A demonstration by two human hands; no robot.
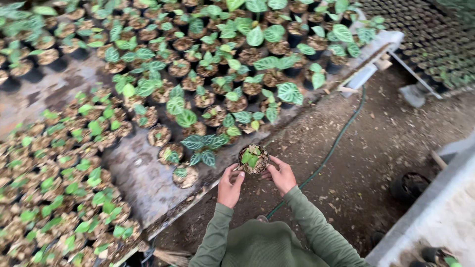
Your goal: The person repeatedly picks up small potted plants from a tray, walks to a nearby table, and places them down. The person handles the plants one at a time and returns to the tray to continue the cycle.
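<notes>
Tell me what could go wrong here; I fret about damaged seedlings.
The small pot is held by both hands, left hand and right hand, beyond the bench edge; a slip would likely drop it on the dirt floor. The green hose lies close by on the ground, a possible trip hazard.

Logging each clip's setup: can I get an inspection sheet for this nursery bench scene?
Surface: bench, bare grey patch by the near edge.
Job's things: pot with a green seedling, held over the bench edge.
Clutter: rows of potted seedlings crowd the bench.
Grips: left hand and right hand both hold the pot.
Cables: green hose across the dirt floor.
Surroundings: dirt floor; a black pot on it.
</notes>
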